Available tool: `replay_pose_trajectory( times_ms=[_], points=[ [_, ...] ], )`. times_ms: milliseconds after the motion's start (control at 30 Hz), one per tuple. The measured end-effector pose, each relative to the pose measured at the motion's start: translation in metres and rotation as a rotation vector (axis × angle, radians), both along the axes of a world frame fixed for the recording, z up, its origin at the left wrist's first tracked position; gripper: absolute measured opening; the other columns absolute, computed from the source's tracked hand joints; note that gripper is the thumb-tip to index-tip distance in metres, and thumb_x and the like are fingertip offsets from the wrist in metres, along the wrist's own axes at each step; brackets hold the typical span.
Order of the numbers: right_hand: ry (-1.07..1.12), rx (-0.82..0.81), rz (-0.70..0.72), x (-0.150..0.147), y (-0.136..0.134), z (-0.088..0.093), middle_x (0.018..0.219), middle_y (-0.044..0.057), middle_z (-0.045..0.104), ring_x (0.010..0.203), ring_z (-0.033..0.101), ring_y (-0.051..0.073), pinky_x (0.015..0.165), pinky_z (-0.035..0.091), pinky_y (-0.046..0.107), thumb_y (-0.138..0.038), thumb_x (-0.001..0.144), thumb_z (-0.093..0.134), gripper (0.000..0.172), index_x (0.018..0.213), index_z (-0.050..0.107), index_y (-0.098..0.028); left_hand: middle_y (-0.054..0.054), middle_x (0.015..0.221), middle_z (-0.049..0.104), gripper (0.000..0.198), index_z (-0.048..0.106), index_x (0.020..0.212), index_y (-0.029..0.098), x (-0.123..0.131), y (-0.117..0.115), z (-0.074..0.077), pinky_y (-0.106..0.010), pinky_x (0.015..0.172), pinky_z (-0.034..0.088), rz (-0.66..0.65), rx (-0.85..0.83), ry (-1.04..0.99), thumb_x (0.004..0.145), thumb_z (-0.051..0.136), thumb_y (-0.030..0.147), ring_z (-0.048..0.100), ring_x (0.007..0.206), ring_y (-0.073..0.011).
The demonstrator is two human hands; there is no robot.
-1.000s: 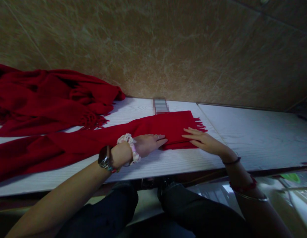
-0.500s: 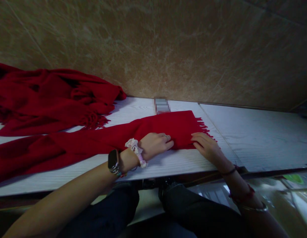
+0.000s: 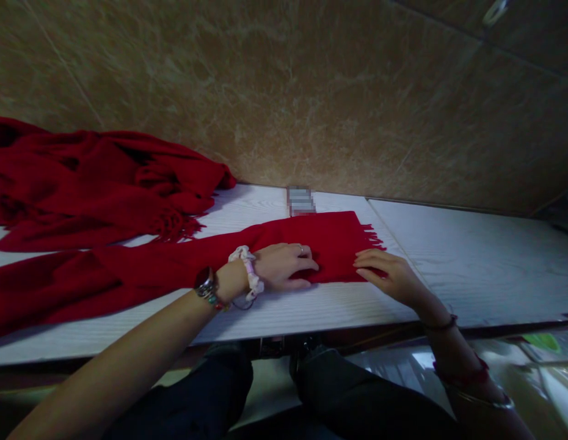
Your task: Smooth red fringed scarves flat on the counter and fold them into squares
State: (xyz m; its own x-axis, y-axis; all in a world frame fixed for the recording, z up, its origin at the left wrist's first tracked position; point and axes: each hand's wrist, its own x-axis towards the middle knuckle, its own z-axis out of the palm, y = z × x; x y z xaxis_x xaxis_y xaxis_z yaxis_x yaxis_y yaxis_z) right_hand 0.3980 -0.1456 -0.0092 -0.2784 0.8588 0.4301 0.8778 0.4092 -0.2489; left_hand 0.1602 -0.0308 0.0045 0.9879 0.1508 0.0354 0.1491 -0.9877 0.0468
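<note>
A red fringed scarf (image 3: 332,241) is stretched lengthwise along a white wood-grain surface, folded into a long strip with its fringe at the right end. My left hand (image 3: 284,267) rests on the scarf near its front edge, with thumb and fingers apart. At the fringed end, my right hand (image 3: 390,276) touches the near corner with its fingertips. Its fingers are loosely bent, with a gap between them and the thumb. A second red fringed cloth (image 3: 91,177) lies crumpled behind the strip on the left.
A small blurred-out rectangular item (image 3: 301,200) sits just behind the scarf, near the brown marbled wall (image 3: 284,98). The white surface (image 3: 471,269) extends right past a seam. Below its front edge are my legs and, at lower right, something shiny with a green item (image 3: 542,341).
The left thumb has spread away from its fingers. The right hand's fingers have parted slightly at the scarf's corner. The view has shifted a little; the scarf keeps its shape.
</note>
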Motion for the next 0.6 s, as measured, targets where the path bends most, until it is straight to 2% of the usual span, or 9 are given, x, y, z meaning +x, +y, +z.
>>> replay_pose_trajectory(
  times_ms=[100,167,233,300,433,500,600],
  points=[
    [0.032,0.002,-0.107,-0.008,0.024,0.019,0.094,0.006,0.067,0.093,0.06,0.018,0.087,0.046,0.038,-0.028,0.085,0.044,0.023,0.091,0.065,-0.02,-0.009,0.117,0.051,0.031,0.055,0.113,0.015,0.018,0.017,-0.007,-0.03,0.092,0.039,0.116,-0.02,-0.147,0.09,0.038,0.027,0.05,0.105,-0.018],
    [0.046,0.027,-0.167,-0.014,0.047,0.021,0.101,0.008,0.065,0.095,0.059,0.019,0.089,0.044,0.038,-0.029,0.086,0.041,0.027,0.098,0.063,-0.019,-0.013,0.126,0.045,0.035,0.051,0.118,0.009,0.031,0.024,-0.017,-0.031,0.097,0.035,0.236,0.008,-0.203,0.09,0.038,0.025,0.044,0.114,-0.0212],
    [0.021,0.026,-0.214,-0.021,0.068,0.013,0.11,0.011,0.061,0.103,0.055,0.02,0.093,0.041,0.039,-0.03,0.086,0.038,0.033,0.108,0.059,-0.015,-0.016,0.134,0.037,0.042,0.045,0.123,0.004,0.039,0.024,-0.03,-0.032,0.102,0.03,0.304,0.007,-0.227,0.088,0.041,0.027,0.033,0.124,-0.024],
    [-0.065,-0.029,-0.265,-0.024,0.08,-0.003,0.122,0.015,0.054,0.116,0.046,0.023,0.097,0.036,0.042,-0.03,0.086,0.036,0.04,0.117,0.053,-0.011,-0.018,0.138,0.03,0.049,0.037,0.129,0.002,0.04,0.02,-0.042,-0.034,0.105,0.025,0.327,-0.024,-0.229,0.088,0.041,0.028,0.026,0.128,-0.0248],
    [-0.245,-0.149,-0.265,-0.011,0.073,-0.033,0.135,0.014,0.04,0.126,0.032,0.024,0.101,0.028,0.046,-0.031,0.088,0.03,0.046,0.128,0.042,-0.012,-0.017,0.142,0.022,0.056,0.029,0.134,0.004,0.033,0.008,-0.051,-0.038,0.106,0.022,0.338,-0.095,-0.165,0.088,0.04,0.034,0.017,0.131,-0.0262],
    [-0.272,-0.153,-0.263,0.005,0.062,-0.04,0.137,0.012,0.037,0.127,0.029,0.023,0.102,0.028,0.045,-0.033,0.089,0.028,0.047,0.131,0.038,-0.014,-0.016,0.142,0.019,0.058,0.028,0.135,0.005,0.034,0.003,-0.05,-0.038,0.106,0.021,0.338,-0.105,-0.15,0.088,0.039,0.036,0.014,0.131,-0.0263],
    [-0.305,-0.156,-0.299,0.029,0.049,-0.041,0.138,0.012,0.036,0.127,0.029,0.023,0.101,0.029,0.047,-0.033,0.089,0.026,0.048,0.133,0.036,-0.016,-0.016,0.143,0.017,0.061,0.027,0.136,0.007,0.041,-0.004,-0.049,-0.04,0.105,0.021,0.35,-0.115,-0.156,0.087,0.038,0.042,0.013,0.132,-0.0275]
  ],
)
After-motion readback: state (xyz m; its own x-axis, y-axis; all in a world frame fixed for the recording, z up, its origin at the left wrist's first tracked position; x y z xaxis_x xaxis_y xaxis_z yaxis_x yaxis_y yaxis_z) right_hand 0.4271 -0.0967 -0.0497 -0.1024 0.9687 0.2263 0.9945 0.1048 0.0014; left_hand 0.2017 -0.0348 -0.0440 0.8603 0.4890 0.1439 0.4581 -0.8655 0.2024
